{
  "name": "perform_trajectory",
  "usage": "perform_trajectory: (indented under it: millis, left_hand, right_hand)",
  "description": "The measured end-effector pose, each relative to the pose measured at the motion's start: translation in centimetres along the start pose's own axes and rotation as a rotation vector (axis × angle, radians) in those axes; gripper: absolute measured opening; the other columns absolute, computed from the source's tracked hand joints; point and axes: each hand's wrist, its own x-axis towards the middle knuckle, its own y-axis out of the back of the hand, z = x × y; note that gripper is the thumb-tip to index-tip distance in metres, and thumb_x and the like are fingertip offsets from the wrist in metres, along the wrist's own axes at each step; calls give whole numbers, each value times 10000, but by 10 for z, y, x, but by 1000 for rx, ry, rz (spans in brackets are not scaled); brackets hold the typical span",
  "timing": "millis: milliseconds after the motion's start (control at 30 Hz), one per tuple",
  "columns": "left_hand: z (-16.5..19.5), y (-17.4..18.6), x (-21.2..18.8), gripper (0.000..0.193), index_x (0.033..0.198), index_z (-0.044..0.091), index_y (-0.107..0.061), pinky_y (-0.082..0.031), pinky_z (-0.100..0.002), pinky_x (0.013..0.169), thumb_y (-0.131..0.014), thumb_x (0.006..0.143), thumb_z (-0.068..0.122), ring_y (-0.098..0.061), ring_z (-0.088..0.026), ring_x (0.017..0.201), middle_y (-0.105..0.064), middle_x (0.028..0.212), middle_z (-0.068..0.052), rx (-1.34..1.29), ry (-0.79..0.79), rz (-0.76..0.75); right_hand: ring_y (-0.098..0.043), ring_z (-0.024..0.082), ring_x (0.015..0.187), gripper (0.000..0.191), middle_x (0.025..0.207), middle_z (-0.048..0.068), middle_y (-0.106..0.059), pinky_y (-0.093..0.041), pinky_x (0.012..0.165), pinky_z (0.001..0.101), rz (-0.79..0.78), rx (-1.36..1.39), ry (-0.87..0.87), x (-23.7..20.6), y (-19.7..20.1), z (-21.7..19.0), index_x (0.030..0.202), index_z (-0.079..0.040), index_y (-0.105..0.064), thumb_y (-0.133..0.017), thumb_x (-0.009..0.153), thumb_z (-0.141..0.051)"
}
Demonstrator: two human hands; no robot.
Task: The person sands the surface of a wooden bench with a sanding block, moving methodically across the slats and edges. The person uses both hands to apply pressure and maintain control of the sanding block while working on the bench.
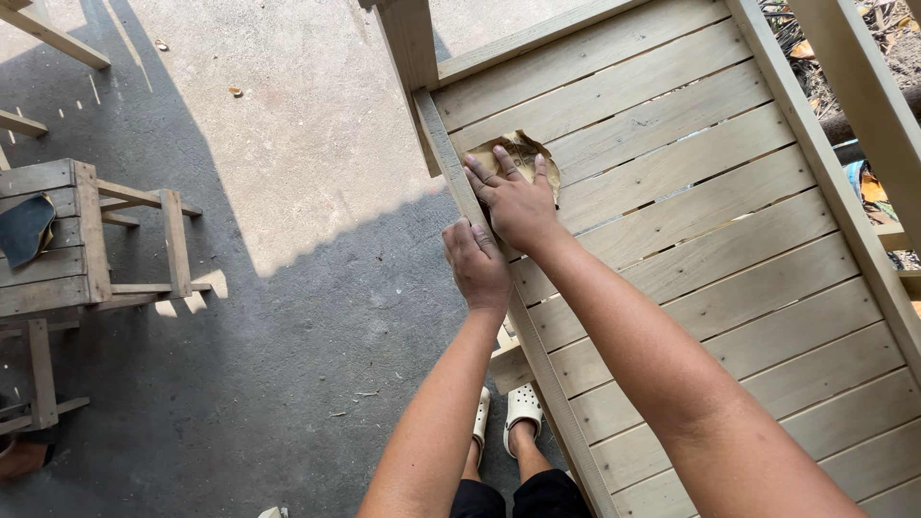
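A slatted wooden frame [729, 240], like a bed base, fills the right side. My right hand [518, 201] lies flat with fingers spread on a crumpled brown sheet of sandpaper [523, 151], pressing it against the slats near the frame's left rail. My left hand [477, 266] curls over that left side rail [451, 158], just below the right hand. Both forearms reach up from the bottom of the view.
A small wooden chair [86, 240] stands at left on the concrete floor [288, 364], with a dark cloth [24, 228] on its seat. A wooden post [408, 43] rises at the frame's corner. My feet in white clogs [523, 408] stand beside the rail. Dry leaves lie at top right.
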Motion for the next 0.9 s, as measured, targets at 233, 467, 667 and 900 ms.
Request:
perform_trajectory:
  millis: [233,467,667,900]
  left_hand:
    - [0,1,2,289,1206,-6,-548,-485,-507,972,-415,1068,210,-585,-407,1132,-566,1222,-189,65,31,-60]
    - [-2,0,3,299,1229,-8,-548,-514,-512,934,-436,1069,219,-588,-410,1158,-566,1247,-195,111,-25,0]
    - [-3,-3,3,296,1227,8,-563,-518,-515,923,-462,1042,216,-594,-414,1127,-586,1242,-183,82,2,20]
    - [-1,-2,6,265,1180,41,-588,-514,-511,913,-471,1044,236,-607,-404,1103,-612,1199,-159,78,21,33]
  right_hand:
    - [-163,218,1568,664,1673,-200,-219,-71,1162,758,-84,-45,-80,62,24,-11,1553,-352,-393,-398,948,-78]
    - [-200,215,1553,598,1674,-170,-235,-101,1148,764,-34,-18,-4,27,13,-5,1581,-294,-372,-408,996,-172]
    - [-240,232,1547,563,1661,-127,-285,-121,1151,748,-30,93,4,-27,-7,0,1554,-260,-409,-463,999,-337]
    - [-224,225,1555,579,1677,-130,-266,-130,1147,740,-40,42,2,-52,-26,5,1551,-264,-430,-442,973,-227]
